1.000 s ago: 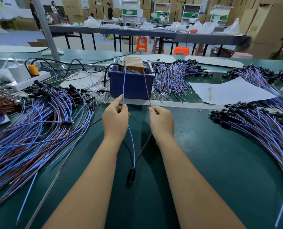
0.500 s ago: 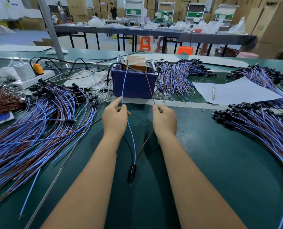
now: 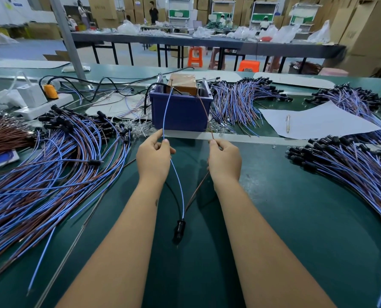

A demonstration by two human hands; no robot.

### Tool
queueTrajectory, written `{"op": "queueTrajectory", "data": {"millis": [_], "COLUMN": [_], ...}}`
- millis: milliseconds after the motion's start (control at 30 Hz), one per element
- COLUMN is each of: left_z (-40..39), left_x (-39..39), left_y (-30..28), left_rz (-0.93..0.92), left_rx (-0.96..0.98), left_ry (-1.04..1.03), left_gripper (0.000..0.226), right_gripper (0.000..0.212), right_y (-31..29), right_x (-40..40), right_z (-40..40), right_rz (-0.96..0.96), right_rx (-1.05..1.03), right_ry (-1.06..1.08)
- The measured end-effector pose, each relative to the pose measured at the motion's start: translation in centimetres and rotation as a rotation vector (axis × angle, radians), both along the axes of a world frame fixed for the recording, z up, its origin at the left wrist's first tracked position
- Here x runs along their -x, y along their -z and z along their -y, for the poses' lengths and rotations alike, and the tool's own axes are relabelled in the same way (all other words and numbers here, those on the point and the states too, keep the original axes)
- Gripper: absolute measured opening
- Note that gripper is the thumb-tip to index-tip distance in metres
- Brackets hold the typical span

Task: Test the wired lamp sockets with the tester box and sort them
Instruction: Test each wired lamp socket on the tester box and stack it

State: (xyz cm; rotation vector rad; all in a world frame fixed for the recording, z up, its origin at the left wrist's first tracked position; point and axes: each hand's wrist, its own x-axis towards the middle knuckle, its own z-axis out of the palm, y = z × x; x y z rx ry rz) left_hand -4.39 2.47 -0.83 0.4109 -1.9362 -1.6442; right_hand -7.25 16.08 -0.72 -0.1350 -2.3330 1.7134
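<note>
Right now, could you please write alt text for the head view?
The left hand pinches a blue wire and the right hand a brown wire, both reaching up to the tester box; their black lamp socket lies between the forearms, with wire bundles alongside.

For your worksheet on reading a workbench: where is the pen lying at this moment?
In the head view, the pen lies on the white sheet of paper, right of the blue tester box.

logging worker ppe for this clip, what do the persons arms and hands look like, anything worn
Both forearms are bare up to the frame edge, no sleeves showing. The left hand and right hand wear no gloves, rings, watch or wristband. A small dark mark sits on the left forearm.
</note>
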Motion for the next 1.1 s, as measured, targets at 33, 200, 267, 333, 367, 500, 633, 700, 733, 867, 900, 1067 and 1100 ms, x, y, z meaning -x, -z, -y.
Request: {"op": "queueTrajectory", "data": {"millis": [33, 200, 267, 333, 367, 500, 633, 700, 733, 867, 900, 1067, 1100], "left_z": [0.04, 0.19, 0.26, 0.36, 0.42, 0.63, 0.58, 0.50, 0.46, 0.36, 0.36, 0.34, 0.34], "left_x": [0.02, 0.17, 0.26, 0.36, 0.38, 0.40, 0.35, 0.28, 0.23, 0.00, -0.03, -0.01, -0.02], "left_y": [0.01, 0.29, 0.36, 0.42, 0.43, 0.53, 0.46, 0.40, 0.36, 0.19, 0.15, 0.03, 0.03], "left_rz": [0.000, -0.011, -0.018, -0.033, -0.044, -0.074, -0.076, -0.074, -0.075, -0.072, -0.071, -0.075, -0.077], "left_rx": [-0.006, -0.033, -0.043, -0.060, -0.067, -0.106, -0.095, -0.089, -0.086, -0.075, -0.075, -0.075, -0.077], "left_ry": [-0.003, -0.036, -0.061, -0.091, -0.107, -0.159, -0.171, -0.184, -0.192, -0.212, -0.213, -0.204, -0.204], "left_gripper": [0.039, 0.038, 0.038, 0.039, 0.039, 0.041, 0.041, 0.040, 0.040, 0.041, 0.042, 0.041, 0.041], "right_gripper": [0.027, 0.028, 0.028, 0.027, 0.026, 0.027, 0.027, 0.027, 0.027, 0.027, 0.027, 0.027, 0.027], "right_y": [0.00, 0.01, 0.05, 0.06, 0.06, 0.07, 0.16, 0.20, 0.22, 0.19, 0.17, 0.09, 0.07], "right_x": [-0.02, -0.05, -0.04, -0.04, -0.06, -0.09, -0.03, 0.04, 0.08, 0.03, 0.02, -0.04, -0.05], "right_z": [0.00, -0.05, -0.05, -0.06, -0.06, -0.08, -0.15, -0.13, -0.11, -0.09, -0.11, -0.04, -0.04], "right_rz": [0.000, -0.010, -0.010, -0.013, -0.017, -0.031, -0.032, -0.027, -0.025, -0.026, -0.029, -0.027, -0.026], "right_rx": [-0.002, -0.024, -0.026, -0.028, -0.031, -0.037, -0.042, -0.041, -0.042, -0.043, -0.044, -0.047, -0.047], "right_ry": [-0.001, -0.014, -0.017, -0.016, -0.015, -0.023, -0.026, -0.027, -0.028, -0.036, -0.038, -0.040, -0.040]}}
